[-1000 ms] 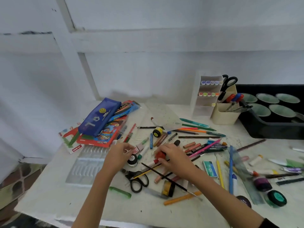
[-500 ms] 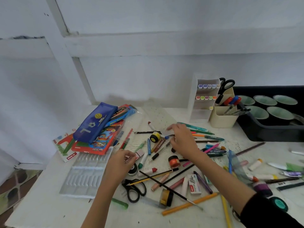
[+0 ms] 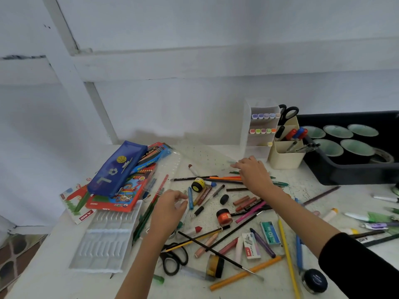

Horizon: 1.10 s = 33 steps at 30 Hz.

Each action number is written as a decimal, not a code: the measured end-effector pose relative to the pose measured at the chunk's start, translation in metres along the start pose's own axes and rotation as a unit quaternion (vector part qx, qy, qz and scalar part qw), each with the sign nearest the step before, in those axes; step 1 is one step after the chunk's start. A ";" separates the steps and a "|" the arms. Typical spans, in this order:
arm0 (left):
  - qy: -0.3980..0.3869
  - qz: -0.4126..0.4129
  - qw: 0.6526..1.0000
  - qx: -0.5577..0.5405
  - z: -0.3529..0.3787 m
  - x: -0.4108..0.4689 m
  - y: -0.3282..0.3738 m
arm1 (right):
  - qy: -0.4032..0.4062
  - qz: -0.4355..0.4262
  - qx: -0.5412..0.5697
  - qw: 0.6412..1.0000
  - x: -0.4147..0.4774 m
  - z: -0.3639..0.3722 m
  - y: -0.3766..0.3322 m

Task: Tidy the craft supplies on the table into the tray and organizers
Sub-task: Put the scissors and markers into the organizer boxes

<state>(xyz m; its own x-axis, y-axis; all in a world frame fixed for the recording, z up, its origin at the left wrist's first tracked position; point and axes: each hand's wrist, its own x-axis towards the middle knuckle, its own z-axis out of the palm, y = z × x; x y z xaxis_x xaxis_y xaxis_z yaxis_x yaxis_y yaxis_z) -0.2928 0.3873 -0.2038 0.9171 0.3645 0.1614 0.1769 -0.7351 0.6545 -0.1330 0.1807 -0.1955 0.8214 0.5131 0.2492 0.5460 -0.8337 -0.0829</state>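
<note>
At the left edge of the table a clear insert is lying flat. Behind it a blue case is resting on a red box. Neither is sitting anywhere different from half a second ago.

The left hand is hovering just right of them, having edged slightly rightward toward a blue crayon. Its fingers are curling inward with the tips close together and something pale at them. Blur is hiding whether they are pinching it.

Below the wrist, black scissors are lying among crossed pencils. An orange jar is standing in the middle of the clutter where it stood before, apart from both hands.

The right hand is showing the main change. It was over the middle of the pile and is now reaching farther back and right, above the green pens. It is near the white organizer and the cream holder. Its fingers are lying close together, nearly straight, pointing left; whether they are holding anything cannot be told.

Most supplies are still lying loose on the table, outside the black tray at the far right.
</note>
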 end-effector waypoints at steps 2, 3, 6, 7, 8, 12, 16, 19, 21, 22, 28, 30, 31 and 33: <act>-0.007 0.011 1.000 0.001 0.005 0.003 0.007 | 0.052 -0.025 0.022 0.998 -0.006 0.001 -0.002; -0.011 0.016 1.000 -0.001 0.007 0.004 0.012 | 0.069 -0.055 0.029 0.996 -0.010 0.001 -0.006; -0.030 0.023 0.999 0.002 0.013 0.008 0.023 | 0.015 -0.163 0.030 0.986 -0.019 0.004 -0.022; -0.035 0.023 0.999 0.005 0.014 0.009 0.026 | -0.026 -0.173 0.029 0.984 -0.019 0.006 -0.027; -0.039 0.021 0.999 0.006 0.016 0.009 0.029 | -0.056 -0.174 0.017 0.983 -0.018 0.009 -0.030; -0.038 0.025 0.999 -0.002 0.021 0.009 0.032 | -0.092 -0.163 -0.011 0.982 -0.017 0.009 -0.033; -0.033 0.025 0.999 -0.014 0.026 0.011 0.034 | -0.121 -0.154 0.000 0.981 -0.017 0.005 -0.023; -0.013 0.033 0.998 -0.048 0.030 0.015 0.042 | -0.121 -0.141 0.081 0.979 -0.022 0.000 -0.015; 0.015 0.038 0.997 -0.072 0.033 0.018 0.052 | -0.113 -0.113 0.184 0.970 -0.030 -0.010 -0.008; 0.029 0.035 0.995 -0.083 0.033 0.020 0.058 | -0.107 -0.089 0.251 0.958 -0.034 -0.018 -0.005; 0.071 0.048 0.983 -0.160 0.035 0.035 0.091 | -0.007 0.062 0.543 0.838 -0.044 -0.089 0.038; 0.067 0.059 0.981 -0.173 0.039 0.039 0.104 | 0.063 0.103 0.601 0.790 -0.041 -0.109 0.058; 0.065 0.063 0.980 -0.178 0.042 0.041 0.110 | 0.100 0.121 0.618 0.770 -0.039 -0.119 0.068; 0.062 0.073 0.979 -0.181 0.049 0.046 0.122 | 0.167 0.142 0.630 0.745 -0.035 -0.135 0.086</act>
<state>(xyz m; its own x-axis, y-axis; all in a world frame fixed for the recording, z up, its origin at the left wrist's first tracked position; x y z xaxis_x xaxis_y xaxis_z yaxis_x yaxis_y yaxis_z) -0.2113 0.2866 -0.1530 0.8684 0.3542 0.3469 -0.1114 -0.5424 0.8327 -0.1374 0.0632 -0.0816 0.9614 0.0971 0.2573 0.2521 0.0629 -0.9657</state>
